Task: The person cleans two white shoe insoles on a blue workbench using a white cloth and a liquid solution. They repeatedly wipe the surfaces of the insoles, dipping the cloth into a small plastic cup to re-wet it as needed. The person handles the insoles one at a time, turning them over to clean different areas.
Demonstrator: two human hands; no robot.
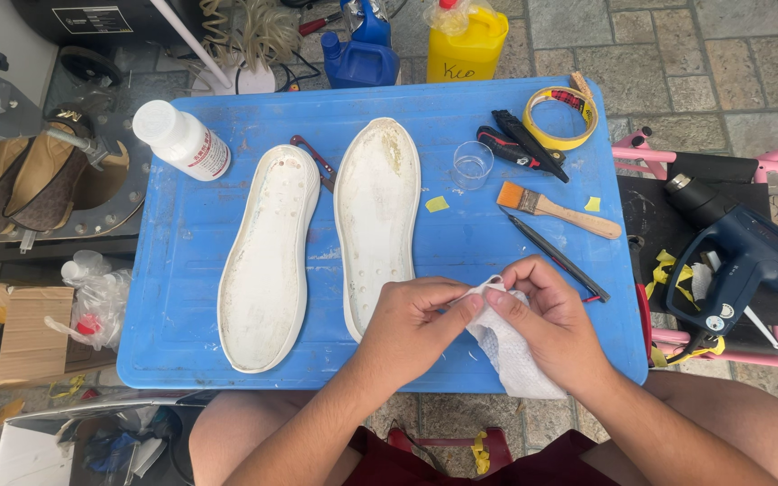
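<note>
Both hands, left (411, 317) and right (544, 315), pinch a white cloth (508, 351) at the tabletop's (182, 234) near edge, fingers pressed together; cloth hangs toward the person; clear cup (472, 165) looks empty.

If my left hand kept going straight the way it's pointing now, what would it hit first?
The left hand points right, toward the right hand. It would first meet the white cloth both hands pinch, then the right hand's fingers, already nearly touching.

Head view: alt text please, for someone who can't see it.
Both hands, left hand and right hand, pinch a white cloth over a blue table. Two white shoe soles lie sole-up beside them, with a paintbrush, clear cup and white bottle behind.
</note>
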